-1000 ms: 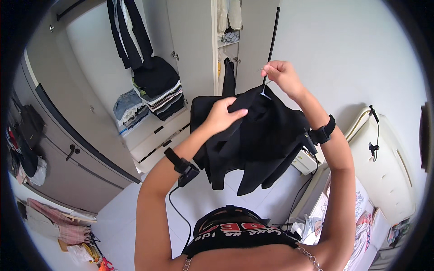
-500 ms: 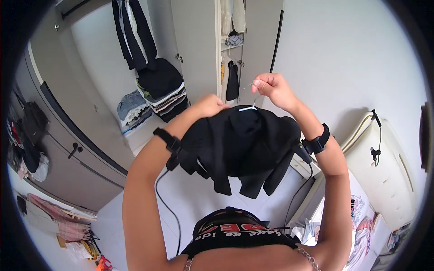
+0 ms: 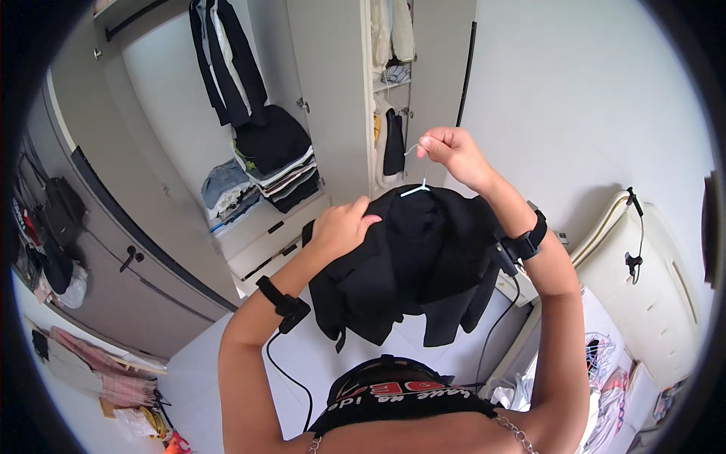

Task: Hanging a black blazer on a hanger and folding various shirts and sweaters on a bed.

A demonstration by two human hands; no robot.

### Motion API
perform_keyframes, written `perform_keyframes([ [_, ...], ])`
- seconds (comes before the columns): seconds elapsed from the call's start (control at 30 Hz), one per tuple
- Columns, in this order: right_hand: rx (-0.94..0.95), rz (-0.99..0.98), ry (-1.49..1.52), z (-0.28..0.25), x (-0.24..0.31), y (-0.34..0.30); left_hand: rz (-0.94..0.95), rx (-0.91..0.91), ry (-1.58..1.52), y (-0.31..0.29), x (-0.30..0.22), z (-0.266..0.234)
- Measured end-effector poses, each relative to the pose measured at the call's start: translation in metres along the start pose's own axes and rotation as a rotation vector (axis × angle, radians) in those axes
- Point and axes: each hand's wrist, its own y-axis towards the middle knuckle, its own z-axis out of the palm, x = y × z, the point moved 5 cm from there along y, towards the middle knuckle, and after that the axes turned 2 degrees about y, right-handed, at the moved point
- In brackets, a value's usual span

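Above the black jacket (image 3: 416,265), the hook of a pale hanger (image 3: 414,191) is pinched between the thumb and fingers of the right hand (image 3: 454,155). From this hanger the jacket appears to be hung, its collar gathered around the pale bar and its lower edges left loose. At the jacket's left side, near the shoulder, the left hand (image 3: 340,228) is laid against the cloth, thumb set apart from the fingers; whether fabric is gripped between them cannot be told. Compared with half a second ago, this hand is shifted from the jacket's far edge to the near face of the shoulder, so the cloth there is probably being adjusted while the weight is borne by the right hand. Beyond the jacket to the left, folded clothes (image 3: 286,175) are stacked below hung dark garments (image 3: 246,72); to its right, a cream headboard (image 3: 654,280) is seen
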Motion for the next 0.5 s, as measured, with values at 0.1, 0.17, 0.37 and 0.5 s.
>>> perform_keyframes([
  [0.1,-0.097,0.083,0.158,-0.004,0.010,-0.006,-0.016,-0.167,0.020,0.004,0.011,-0.017],
  [0.17,-0.222,0.139,0.190,-0.022,-0.004,-0.012,-0.052,-0.235,0.061,0.007,0.013,-0.033],
  [0.37,-0.131,0.296,-0.325,-0.019,-0.056,-0.047,0.014,-0.328,0.082,0.016,0.012,-0.054],
  [0.5,-0.145,0.209,0.001,-0.008,-0.059,-0.045,0.043,-0.318,0.083,0.015,0.004,-0.058],
])
